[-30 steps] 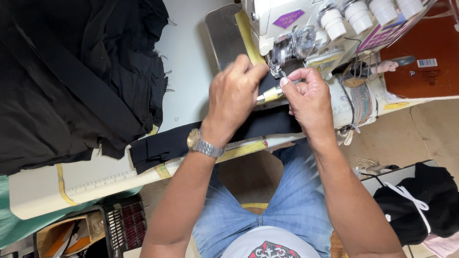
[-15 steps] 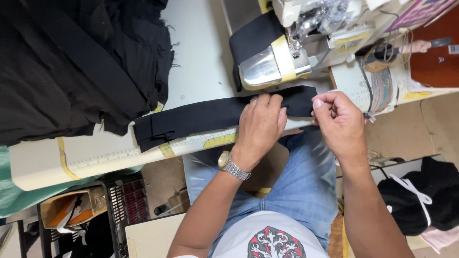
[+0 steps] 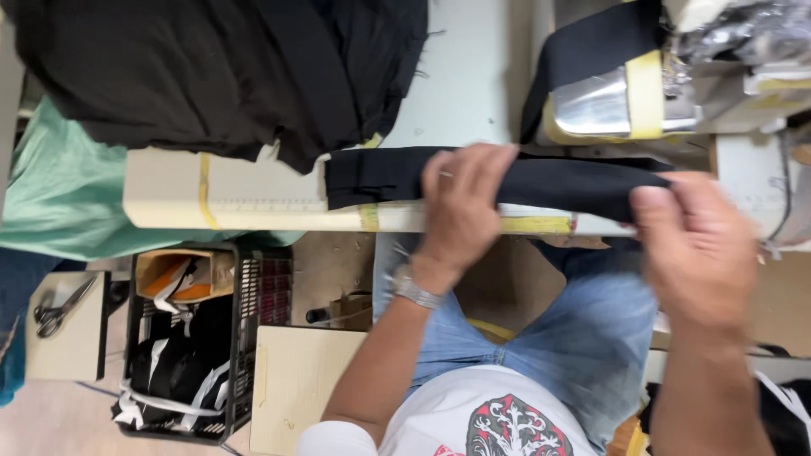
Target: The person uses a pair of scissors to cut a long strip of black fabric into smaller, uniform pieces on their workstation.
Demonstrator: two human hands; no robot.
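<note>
Work table (image 3: 473, 76), pale top, fills the upper frame; its near edge runs left to right across the middle, with yellow tape marks and a ruler strip.

Heap of black fabric (image 3: 220, 67), upper left, hangs over the table edge. Looks soft and light.

Sewing machine (image 3: 676, 76), upper right, a black band draped over its bed.

Black fabric strip (image 3: 380, 176) lies flat along the near edge, centre frame. Judged limp, light, a little stretchy; it will sag if lifted at one point, so best taken at both ends or pressed flat.

Left hand (image 3: 460, 203) rests palm-down on the strip's middle, fingers spread, pinning it rather than clasping it.

Right hand (image 3: 701, 253), blurred, pinches the strip's right end between thumb and fingers.

Open room: bare tabletop between heap and machine. Left is crowded by the heap. Below the edge sits a black crate (image 3: 203, 338).
</note>
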